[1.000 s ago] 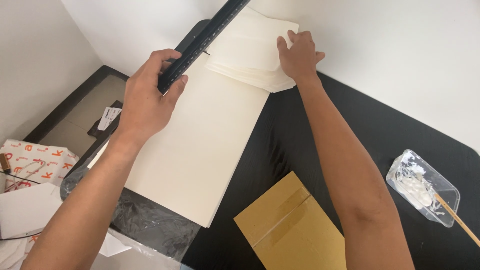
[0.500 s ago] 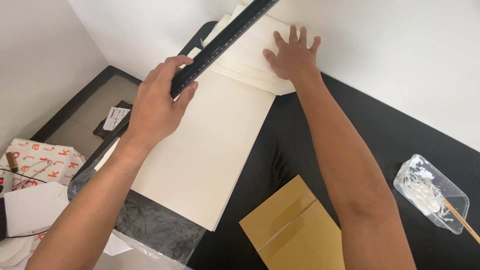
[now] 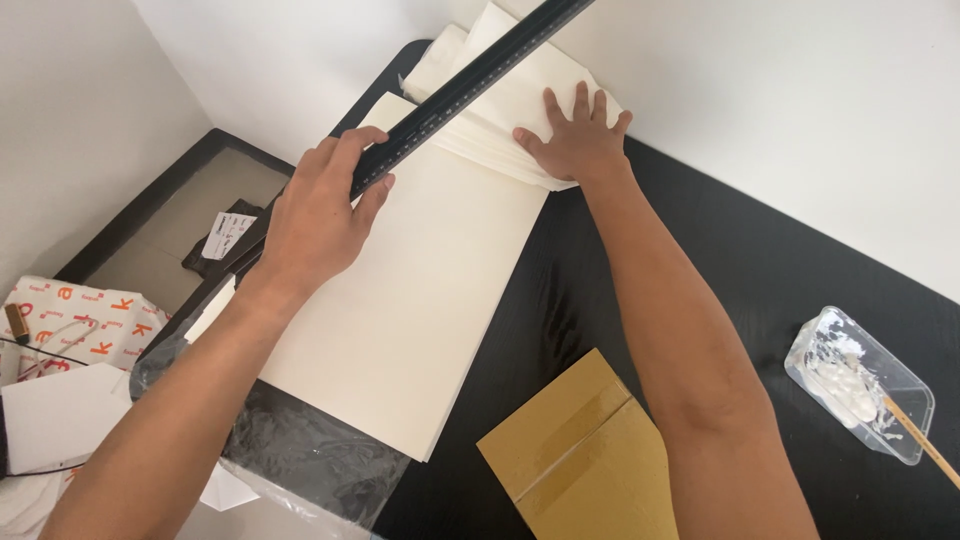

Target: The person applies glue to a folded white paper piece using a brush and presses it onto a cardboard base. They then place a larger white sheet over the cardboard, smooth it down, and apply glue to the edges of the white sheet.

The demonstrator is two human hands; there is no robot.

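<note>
My left hand grips a long black ruler near its lower end; the ruler slants up to the right across the paper. A large cream sheet stack lies on the black table. At its far end lies a pile of white paper pieces. My right hand rests flat on that pile, fingers spread, just right of the ruler.
A brown cardboard piece with a tape strip lies at the near edge. A clear plastic tray with white paste and a wooden stick sits at the right. A dark plastic bag lies under the sheet's near end. White bag with orange print at left.
Both hands and the paper appear lower in view as the camera tilted. The ruler has shifted slightly along the sheets, and my right hand stays flat on the white pile.
</note>
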